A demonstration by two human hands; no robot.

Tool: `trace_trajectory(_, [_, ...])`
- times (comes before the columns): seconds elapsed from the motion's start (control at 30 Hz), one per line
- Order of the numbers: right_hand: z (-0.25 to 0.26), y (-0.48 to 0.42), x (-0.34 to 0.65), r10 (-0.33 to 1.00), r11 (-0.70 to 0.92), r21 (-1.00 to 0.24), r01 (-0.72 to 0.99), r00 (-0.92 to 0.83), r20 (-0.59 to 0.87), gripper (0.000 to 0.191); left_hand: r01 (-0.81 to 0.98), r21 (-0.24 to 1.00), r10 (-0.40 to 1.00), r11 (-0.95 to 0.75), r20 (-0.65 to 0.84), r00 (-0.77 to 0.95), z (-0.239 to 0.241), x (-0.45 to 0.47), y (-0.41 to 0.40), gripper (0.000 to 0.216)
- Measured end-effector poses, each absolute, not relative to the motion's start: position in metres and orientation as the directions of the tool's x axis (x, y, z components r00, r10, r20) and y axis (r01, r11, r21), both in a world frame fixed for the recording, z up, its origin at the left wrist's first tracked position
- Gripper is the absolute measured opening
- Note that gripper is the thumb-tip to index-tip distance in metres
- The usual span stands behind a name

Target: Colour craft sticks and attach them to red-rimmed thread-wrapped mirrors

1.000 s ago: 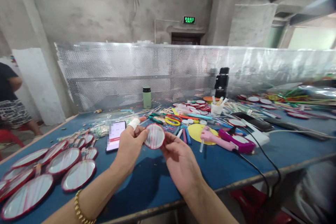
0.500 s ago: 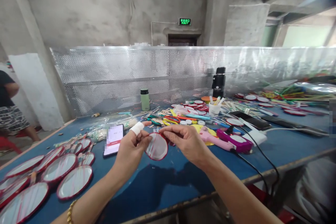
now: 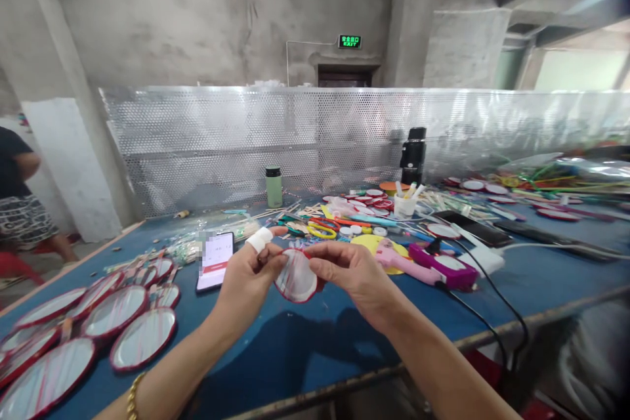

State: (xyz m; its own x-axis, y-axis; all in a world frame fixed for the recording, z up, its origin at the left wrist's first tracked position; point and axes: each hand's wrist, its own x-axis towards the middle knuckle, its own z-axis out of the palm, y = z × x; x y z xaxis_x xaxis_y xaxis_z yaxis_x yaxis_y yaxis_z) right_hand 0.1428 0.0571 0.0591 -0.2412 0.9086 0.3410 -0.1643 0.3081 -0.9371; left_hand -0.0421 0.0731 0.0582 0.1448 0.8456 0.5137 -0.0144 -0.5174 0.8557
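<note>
Between my two hands is a small round fan-like disc [image 3: 296, 279], pale and sheer with a red rim, held up above the blue table. My left hand [image 3: 253, 269] pinches its left edge; one finger wears a white wrap. My right hand [image 3: 342, 269] grips the right edge, thumb in front and the other fingers behind. Just left of my left hand lies a lit phone [image 3: 215, 262]. Beyond my right hand is a pink glue-gun-like tool [image 3: 401, 262], with a purple device [image 3: 445, 266] beside it.
Several red-rimmed round fans [image 3: 142, 340] cover the table's left side. Scissors [image 3: 322, 230], sticks and small parts lie behind my hands. A green bottle [image 3: 274, 188], a black flask [image 3: 413, 156] and a white cup [image 3: 404, 205] stand near the perforated metal screen [image 3: 221, 144]. Black cables cross the right edge.
My right thumb has come down onto the front of the disc's right edge, and the fingers have closed round it. The disc has turned slightly. The left hand keeps its pinch.
</note>
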Motion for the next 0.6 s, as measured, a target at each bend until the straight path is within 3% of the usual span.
trace_trajectory(0.13, [0.0577,0.055,0.1427,0.903,0.309,-0.927,-0.213,-0.241,0.356,0.024,-0.023,0.857,0.843,-0.515,0.511,0.166,0.0577,-0.0422,0.0723,0.019])
trace_trajectory(0.33, [0.0578,0.0526,0.1402,0.9,0.318,-0.916,-0.244,-0.226,0.372,0.023,-0.053,0.871,0.852,-0.488,0.489,0.186,0.0554,-0.0426,0.0726,0.044])
trace_trajectory(0.6, [0.0552,0.054,0.1409,0.906,0.318,-0.91,-0.267,-0.197,0.375,0.021,-0.043,0.871,0.852,-0.489,0.488,0.188,0.055,-0.0429,0.0726,0.049])
